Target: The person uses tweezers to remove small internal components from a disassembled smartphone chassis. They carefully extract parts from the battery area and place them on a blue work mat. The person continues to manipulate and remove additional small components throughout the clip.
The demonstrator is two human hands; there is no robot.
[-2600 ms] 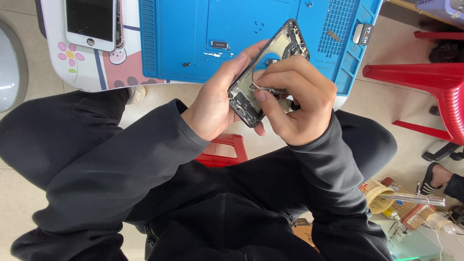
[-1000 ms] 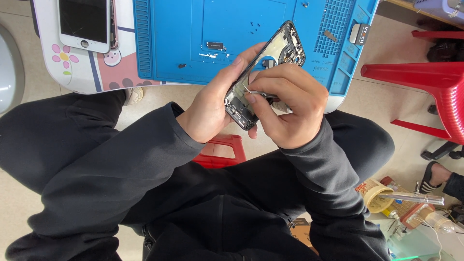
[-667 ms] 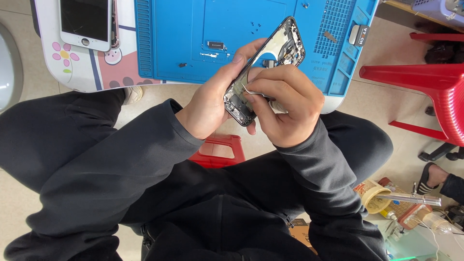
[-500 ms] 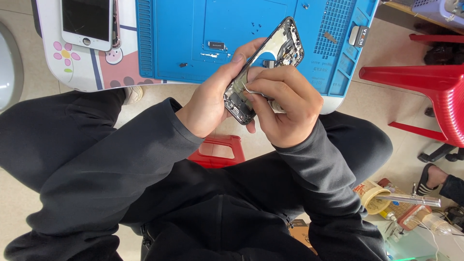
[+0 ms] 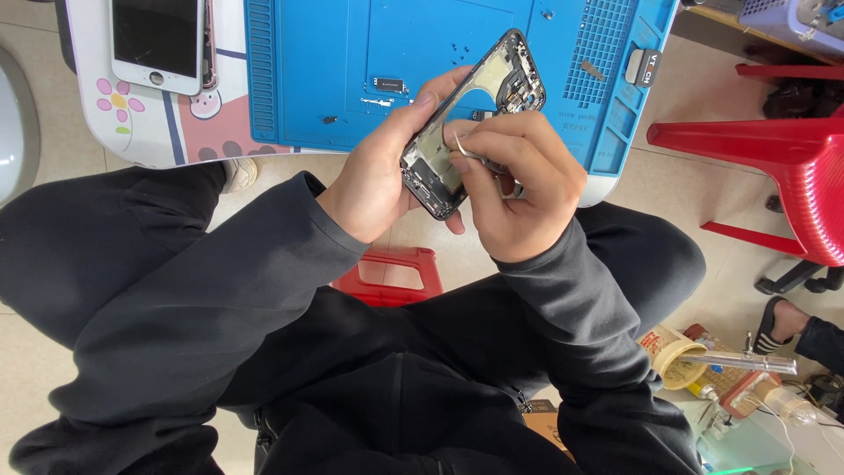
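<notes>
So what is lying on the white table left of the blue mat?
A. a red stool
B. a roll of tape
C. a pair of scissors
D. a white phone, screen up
D: a white phone with a dark screen lies flat on the white table, left of the blue mat, while both hands work on an opened phone frame.

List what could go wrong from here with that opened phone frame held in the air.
1. The phone frame is held off the blue mat, above the lap; only the left hand supports it, so a slip might drop it to the floor.
2. The right hand works thin metal tweezers inside the frame; a jab may scratch or tear small parts there.
3. Tiny loose screws lie on the mat and might scatter if bumped.
</notes>
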